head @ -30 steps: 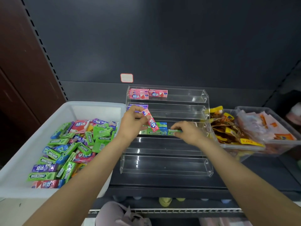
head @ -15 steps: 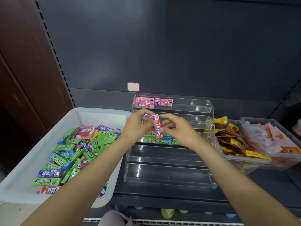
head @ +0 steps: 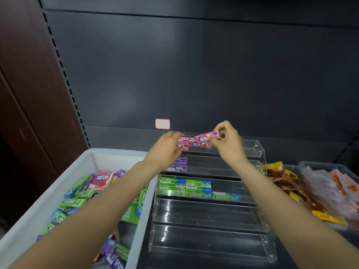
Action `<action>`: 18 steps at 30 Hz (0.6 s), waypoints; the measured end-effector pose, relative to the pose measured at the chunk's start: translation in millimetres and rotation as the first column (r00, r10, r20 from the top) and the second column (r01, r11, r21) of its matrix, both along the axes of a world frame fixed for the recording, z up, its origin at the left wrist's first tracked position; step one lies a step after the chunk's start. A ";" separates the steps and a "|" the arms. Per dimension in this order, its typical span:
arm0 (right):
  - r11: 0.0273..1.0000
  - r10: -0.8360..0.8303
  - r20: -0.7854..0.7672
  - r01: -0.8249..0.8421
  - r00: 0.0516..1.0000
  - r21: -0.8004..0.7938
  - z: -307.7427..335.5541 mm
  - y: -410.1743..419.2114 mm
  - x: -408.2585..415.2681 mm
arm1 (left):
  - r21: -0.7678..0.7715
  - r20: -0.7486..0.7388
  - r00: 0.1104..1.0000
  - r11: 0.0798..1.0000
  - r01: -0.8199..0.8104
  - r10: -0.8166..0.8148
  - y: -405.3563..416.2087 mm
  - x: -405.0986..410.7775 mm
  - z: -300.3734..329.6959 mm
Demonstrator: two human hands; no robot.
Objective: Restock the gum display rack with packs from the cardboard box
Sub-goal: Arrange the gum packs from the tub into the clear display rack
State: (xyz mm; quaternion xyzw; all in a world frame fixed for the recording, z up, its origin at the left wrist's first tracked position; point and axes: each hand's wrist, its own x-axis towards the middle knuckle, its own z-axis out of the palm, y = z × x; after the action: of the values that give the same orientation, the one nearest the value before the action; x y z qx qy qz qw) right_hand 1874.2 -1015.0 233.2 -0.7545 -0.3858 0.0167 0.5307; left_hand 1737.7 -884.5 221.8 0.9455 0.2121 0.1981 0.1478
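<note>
The right hand [head: 228,144] has its grip pinched on a pink gum pack [head: 206,137], held level just above the top tier of the clear display rack [head: 252,152]. The left hand [head: 167,150] rests straight fingers on the pink packs [head: 182,144] stacked at that tier's left end. Purple packs [head: 179,165] fill tier 2, green packs [head: 196,189] tier 3. The white bin [head: 48,200] of loose gum sits left of the rack.

Bin [head: 58,191] of gum packs [head: 73,202] left of rack [head: 209,220]; snack tubs [head: 330,167] right.
</note>
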 end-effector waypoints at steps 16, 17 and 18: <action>0.894 -0.031 0.295 0.159 0.955 -0.419 -11.4 27.3 29.4 | 0.295 -0.273 0.962 0.950 0.097 -0.014 22.5 11.9 -9.5; 0.888 -0.023 0.290 0.152 0.957 -0.434 -11.2 27.1 30.1 | 0.291 -0.267 0.964 0.952 0.094 -0.014 22.3 12.5 -9.7; 0.884 -0.017 0.292 0.151 0.956 -0.443 -10.5 27.4 30.5 | 0.283 -0.262 0.965 0.955 0.090 -0.013 22.1 13.1 -9.5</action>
State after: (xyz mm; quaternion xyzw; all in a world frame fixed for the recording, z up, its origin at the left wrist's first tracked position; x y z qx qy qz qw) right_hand 1904.8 -987.6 222.7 -0.8694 -0.4086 -0.0223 0.2769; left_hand 1750.8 -862.5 212.3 0.9798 0.1729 0.0991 -0.0171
